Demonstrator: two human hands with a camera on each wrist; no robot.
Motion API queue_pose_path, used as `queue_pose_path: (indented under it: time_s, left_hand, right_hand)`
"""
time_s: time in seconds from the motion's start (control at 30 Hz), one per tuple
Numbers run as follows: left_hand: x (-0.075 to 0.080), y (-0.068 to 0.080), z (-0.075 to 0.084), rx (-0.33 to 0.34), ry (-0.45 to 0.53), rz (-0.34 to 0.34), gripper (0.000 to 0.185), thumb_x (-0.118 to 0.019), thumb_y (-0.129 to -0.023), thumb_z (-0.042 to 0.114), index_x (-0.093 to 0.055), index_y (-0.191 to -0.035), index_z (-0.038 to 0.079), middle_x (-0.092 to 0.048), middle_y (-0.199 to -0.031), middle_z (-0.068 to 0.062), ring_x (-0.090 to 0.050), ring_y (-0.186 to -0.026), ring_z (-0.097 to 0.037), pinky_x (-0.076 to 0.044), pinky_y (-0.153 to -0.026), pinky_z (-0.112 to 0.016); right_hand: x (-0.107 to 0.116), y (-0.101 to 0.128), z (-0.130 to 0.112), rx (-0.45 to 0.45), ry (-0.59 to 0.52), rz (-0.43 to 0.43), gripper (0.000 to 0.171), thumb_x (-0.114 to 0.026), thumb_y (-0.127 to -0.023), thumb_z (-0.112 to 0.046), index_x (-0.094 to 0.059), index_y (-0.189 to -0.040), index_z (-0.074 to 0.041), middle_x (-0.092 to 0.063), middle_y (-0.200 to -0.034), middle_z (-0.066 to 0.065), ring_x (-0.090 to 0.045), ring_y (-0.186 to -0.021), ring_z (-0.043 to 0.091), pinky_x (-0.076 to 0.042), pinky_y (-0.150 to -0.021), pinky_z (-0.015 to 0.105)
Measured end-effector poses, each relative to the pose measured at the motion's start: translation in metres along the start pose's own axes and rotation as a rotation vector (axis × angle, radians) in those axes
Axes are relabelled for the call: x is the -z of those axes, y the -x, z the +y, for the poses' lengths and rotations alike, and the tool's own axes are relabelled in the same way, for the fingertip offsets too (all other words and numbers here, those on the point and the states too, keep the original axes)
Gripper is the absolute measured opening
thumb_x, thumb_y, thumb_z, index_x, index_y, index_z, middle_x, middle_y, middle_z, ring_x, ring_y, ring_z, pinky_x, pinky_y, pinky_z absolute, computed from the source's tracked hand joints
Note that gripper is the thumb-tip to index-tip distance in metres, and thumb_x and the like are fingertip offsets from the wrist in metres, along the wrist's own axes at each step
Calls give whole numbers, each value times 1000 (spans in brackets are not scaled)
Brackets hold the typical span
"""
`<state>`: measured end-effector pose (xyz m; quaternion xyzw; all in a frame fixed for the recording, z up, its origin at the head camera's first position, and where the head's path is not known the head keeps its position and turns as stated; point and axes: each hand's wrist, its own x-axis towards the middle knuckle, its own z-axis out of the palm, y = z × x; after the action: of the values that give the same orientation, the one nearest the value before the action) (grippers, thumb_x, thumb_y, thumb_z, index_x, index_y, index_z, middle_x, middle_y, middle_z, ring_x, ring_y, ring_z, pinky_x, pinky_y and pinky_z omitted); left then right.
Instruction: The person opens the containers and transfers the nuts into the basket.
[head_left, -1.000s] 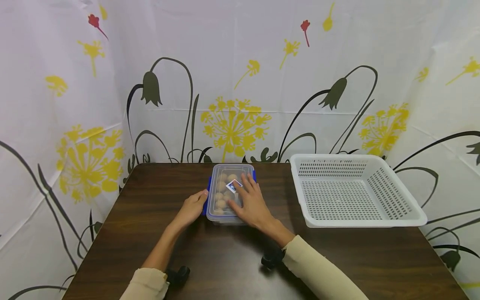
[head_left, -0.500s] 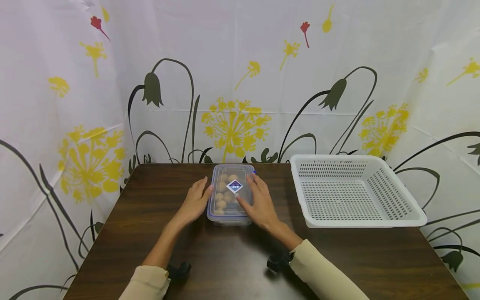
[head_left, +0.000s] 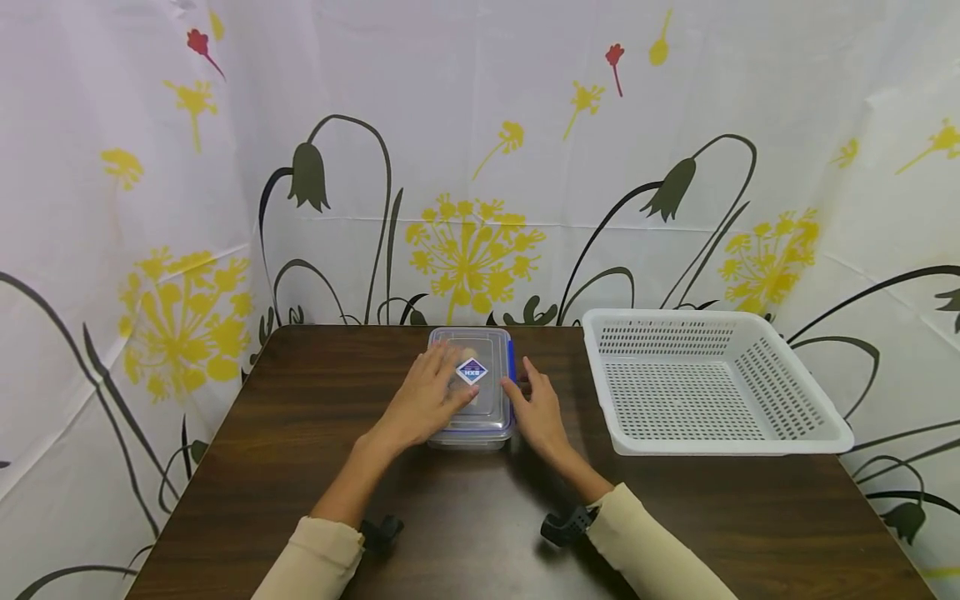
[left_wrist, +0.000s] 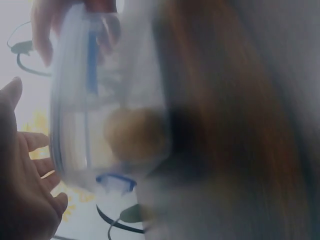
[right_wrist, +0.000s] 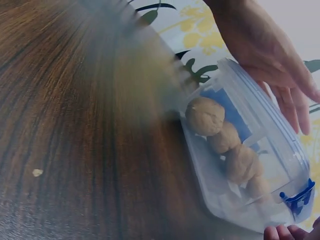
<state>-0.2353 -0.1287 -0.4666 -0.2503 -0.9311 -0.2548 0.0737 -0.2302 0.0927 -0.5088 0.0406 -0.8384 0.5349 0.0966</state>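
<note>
A clear plastic food box [head_left: 491, 408] with a lid, blue side clips and a diamond sticker [head_left: 472, 372] sits near the table's back edge. Several round brown walnut-like things [right_wrist: 242, 162] show through its wall in the right wrist view. My left hand [head_left: 420, 400] lies over the lid's left half, fingers extended; whether it presses the lid is unclear. Beside the box's right edge is my right hand [head_left: 542, 417], fingers loosely bent and thumb close to the blue clip [head_left: 512, 360]. The left clip is hidden under my left hand. Motion blurs the left wrist view.
A white perforated plastic basket [head_left: 607, 400] stands to the right of the box. Dark wood table [head_left: 300, 400] spreads around them, backed by a flower-printed curtain [head_left: 450, 100]. A small pale crumb [right_wrist: 37, 172] lies on the wood.
My left hand has moved from the box's left side onto the lid. My right hand has drawn back from the lid to the right side. The blue clip there shows more fully.
</note>
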Motion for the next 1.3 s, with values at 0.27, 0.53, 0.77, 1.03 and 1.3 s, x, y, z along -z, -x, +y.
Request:
queue_pose_path:
  time_s: [0.27,0.53,0.77,1.03,1.3]
  left_hand:
    - [-13,-6,6,-27,-211,-85,91,-56,-102,62,-32,-165,0,-21,-173,-25,-13,-163,-41,-14,-130,-61]
    - [-20,-5,5,-7,-275,-122,92,-50,-103,67,-29,-167,4,-18,-174,-23,-12,-163,-41,-13,-131,-61]
    - [-23,-5,5,-7,-272,-99,93,-47,-103,70,-30,-167,5,-19,-174,-23,-12,-163,-41,-13,-131,-61]
    - [-25,-3,6,3,-279,-105,96,-45,-102,73,-28,-167,5,-17,-175,-23,-12,-163,-40,-12,-131,-60]
    - [-26,0,3,-6,-270,-97,100,-39,-101,79,-30,-167,4,-20,-174,-24,-14,-163,-41,-13,-130,-61]
  right_hand:
    - [-5,1,9,-15,19,-1,68,-61,-107,-38,-44,-158,4,-71,-116,19,-71,-106,32,-57,-95,49]
    - [-9,1,14,21,5,4,61,-58,-110,-35,-47,-157,2,-74,-109,17,-70,-96,26,-58,-87,43]
    - [-12,1,16,38,-22,17,53,-51,-113,-28,-47,-158,1,-69,-135,23,-68,-119,36,-53,-106,55]
    - [-14,3,19,83,-29,38,49,-47,-114,-24,-49,-156,2,-61,-148,24,-60,-134,42,-45,-115,59]
    - [-17,6,18,97,-19,23,46,-42,-115,-18,-48,-155,3,-61,-146,27,-60,-134,44,-44,-115,60]
